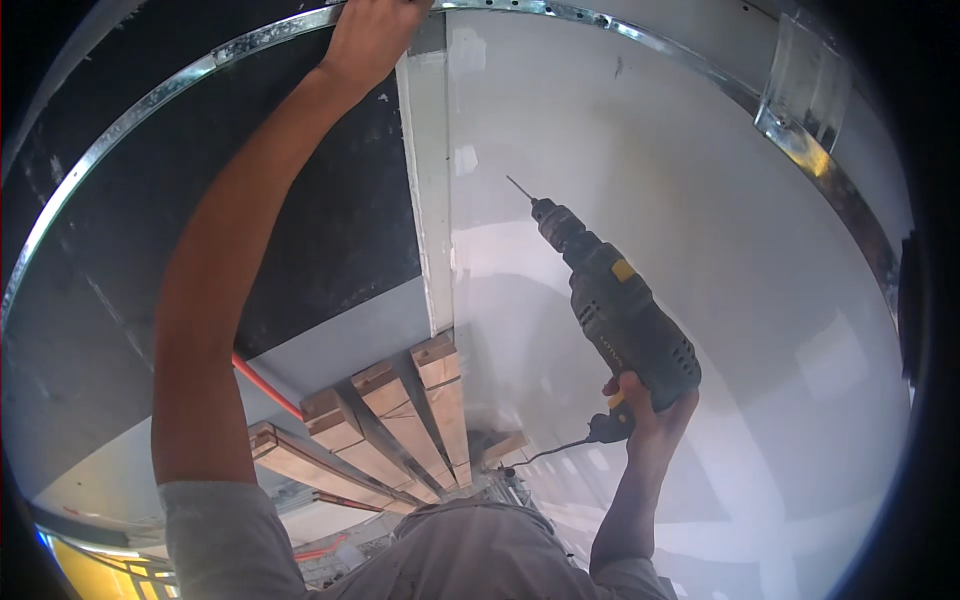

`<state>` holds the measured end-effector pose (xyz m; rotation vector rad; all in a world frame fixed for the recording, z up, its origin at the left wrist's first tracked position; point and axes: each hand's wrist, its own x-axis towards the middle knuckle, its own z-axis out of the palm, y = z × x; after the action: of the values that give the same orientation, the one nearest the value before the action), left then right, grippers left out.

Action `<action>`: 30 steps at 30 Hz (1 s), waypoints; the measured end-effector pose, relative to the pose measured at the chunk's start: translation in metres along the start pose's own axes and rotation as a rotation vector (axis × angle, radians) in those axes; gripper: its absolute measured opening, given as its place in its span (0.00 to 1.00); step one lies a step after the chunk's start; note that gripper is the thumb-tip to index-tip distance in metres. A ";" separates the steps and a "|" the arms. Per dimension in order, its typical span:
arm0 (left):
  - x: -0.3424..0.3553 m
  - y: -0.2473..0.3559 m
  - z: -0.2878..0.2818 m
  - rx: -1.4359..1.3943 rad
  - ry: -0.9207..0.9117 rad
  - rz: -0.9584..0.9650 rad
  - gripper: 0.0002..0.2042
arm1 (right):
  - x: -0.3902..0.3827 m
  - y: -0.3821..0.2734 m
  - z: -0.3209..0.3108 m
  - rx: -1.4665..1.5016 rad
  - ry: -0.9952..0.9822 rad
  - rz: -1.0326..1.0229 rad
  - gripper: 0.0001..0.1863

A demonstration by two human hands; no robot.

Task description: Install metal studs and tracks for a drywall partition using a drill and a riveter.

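Right hand (655,415): fingers wrapped around the handle of a dark corded drill (630,310), yellow accents. Thin bit (519,187) up and left of those fingers, clear of the metal strip (690,65). Cord (550,452) runs down-left from beside the same fingers. Left hand (375,35) raised, at the metal strip; fingers mostly cut off at upper edge, can't tell if clenched or released. Black board (340,230) below left fingers; white panel (800,300) behind right fingers. Wooden planks (438,400) left of right fingers, well apart.
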<state>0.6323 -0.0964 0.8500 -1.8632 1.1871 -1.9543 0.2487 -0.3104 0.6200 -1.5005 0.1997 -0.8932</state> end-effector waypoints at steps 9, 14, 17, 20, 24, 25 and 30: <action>-0.002 -0.006 -0.008 0.044 0.030 0.028 0.06 | -0.005 -0.003 -0.003 0.056 -0.110 0.122 0.35; 0.015 0.004 -0.036 -0.245 -0.175 -0.168 0.05 | -0.012 0.003 -0.013 0.026 -0.130 0.142 0.35; 0.027 -0.018 -0.043 -0.342 -0.223 -0.318 0.11 | -0.016 0.005 -0.008 0.025 -0.111 0.135 0.32; 0.028 -0.040 -0.040 0.076 -0.051 -0.116 0.25 | -0.017 0.003 0.000 0.028 -0.115 0.126 0.29; 0.046 -0.009 -0.025 0.112 -0.236 -0.313 0.49 | -0.017 0.005 -0.007 -0.002 -0.079 0.156 0.28; 0.044 -0.013 -0.027 0.125 -0.242 -0.311 0.49 | -0.018 0.005 -0.007 0.007 -0.091 0.157 0.28; 0.045 -0.021 -0.033 0.139 -0.214 -0.411 0.53 | -0.020 0.011 -0.013 0.028 -0.160 0.121 0.31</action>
<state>0.6012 -0.0973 0.9012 -2.3076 0.6276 -1.8961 0.2314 -0.3104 0.6002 -1.5096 0.1578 -0.6735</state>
